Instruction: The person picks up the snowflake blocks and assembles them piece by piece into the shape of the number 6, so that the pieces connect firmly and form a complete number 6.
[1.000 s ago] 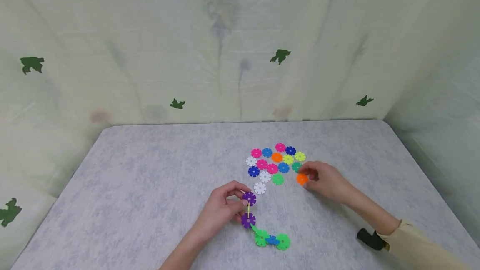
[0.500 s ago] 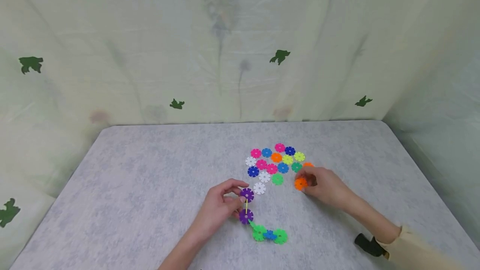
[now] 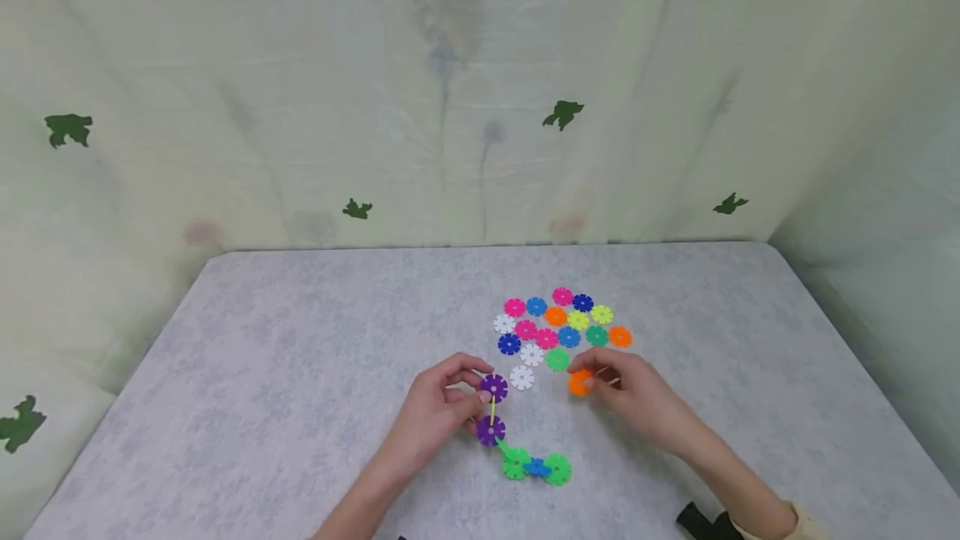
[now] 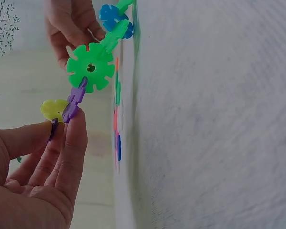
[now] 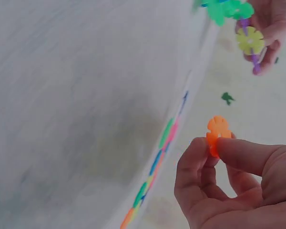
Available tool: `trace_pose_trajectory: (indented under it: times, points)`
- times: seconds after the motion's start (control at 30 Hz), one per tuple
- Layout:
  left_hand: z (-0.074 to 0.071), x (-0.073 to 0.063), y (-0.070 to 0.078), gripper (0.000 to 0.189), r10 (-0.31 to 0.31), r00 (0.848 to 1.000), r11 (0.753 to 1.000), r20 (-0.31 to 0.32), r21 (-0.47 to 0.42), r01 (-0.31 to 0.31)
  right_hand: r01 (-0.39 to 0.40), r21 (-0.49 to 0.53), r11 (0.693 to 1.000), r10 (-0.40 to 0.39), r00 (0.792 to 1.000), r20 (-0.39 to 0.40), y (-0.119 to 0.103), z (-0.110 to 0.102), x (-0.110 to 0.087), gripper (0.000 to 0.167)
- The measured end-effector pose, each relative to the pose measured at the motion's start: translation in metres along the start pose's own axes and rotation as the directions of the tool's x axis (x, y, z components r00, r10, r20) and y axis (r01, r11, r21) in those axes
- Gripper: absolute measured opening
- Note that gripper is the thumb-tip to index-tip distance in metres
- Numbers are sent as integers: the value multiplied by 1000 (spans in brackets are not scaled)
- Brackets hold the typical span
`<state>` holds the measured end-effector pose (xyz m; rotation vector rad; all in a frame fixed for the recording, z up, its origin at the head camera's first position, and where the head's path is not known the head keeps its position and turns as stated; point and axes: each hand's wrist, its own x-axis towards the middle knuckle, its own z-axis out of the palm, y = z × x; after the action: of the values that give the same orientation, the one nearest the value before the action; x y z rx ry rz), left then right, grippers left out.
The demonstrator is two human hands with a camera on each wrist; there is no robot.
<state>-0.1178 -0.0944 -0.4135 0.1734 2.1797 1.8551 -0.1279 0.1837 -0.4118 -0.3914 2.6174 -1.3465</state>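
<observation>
My left hand (image 3: 442,402) pinches one end of a chain of notched plastic discs. In the head view the chain runs from a purple disc (image 3: 493,388) through a yellow one seen edge-on to a second purple disc (image 3: 491,431). Green discs (image 3: 557,469) with a blue disc (image 3: 536,467) between them form its other end. The left wrist view shows a yellow disc (image 4: 54,110) by the thumb and a large green disc (image 4: 90,67) beyond. My right hand (image 3: 633,394) pinches a loose orange disc (image 5: 218,133) between thumb and fingers, right of the chain.
Several loose notched discs lie flat in a cluster behind the hands, among them a white disc (image 3: 522,377), a light green disc (image 3: 557,359) and another orange disc (image 3: 619,336). The grey table (image 3: 300,340) meets a hanging patterned cloth (image 3: 300,107) at the back.
My right hand has moved left and nearer with the orange disc, away from the cluster, uncovering the other orange disc lying there. The left hand and chain have shifted only slightly.
</observation>
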Motion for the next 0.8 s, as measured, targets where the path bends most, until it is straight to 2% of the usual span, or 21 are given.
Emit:
trace_pose_trajectory:
  times: [0.23, 0.37, 0.63, 0.8]
  points:
    - [1, 1, 1, 24, 10, 1000, 999, 21, 31, -11, -63, 180, 982, 71, 997, -35, -23, 11, -3, 24]
    - [2, 0, 1, 28, 21, 999, 998, 47, 62, -24, -55, 256, 965, 75, 995, -70, -32, 18, -4, 20]
    - [4, -2, -3, 27, 37, 997, 995, 69, 87, -43, -36, 298, 954, 59, 996, -68, -36, 29, -6, 17]
    - [7, -3, -2, 27, 27, 996, 994, 80, 105, -36, -73, 314, 947, 100, 993, -70, -37, 35, -6, 20]
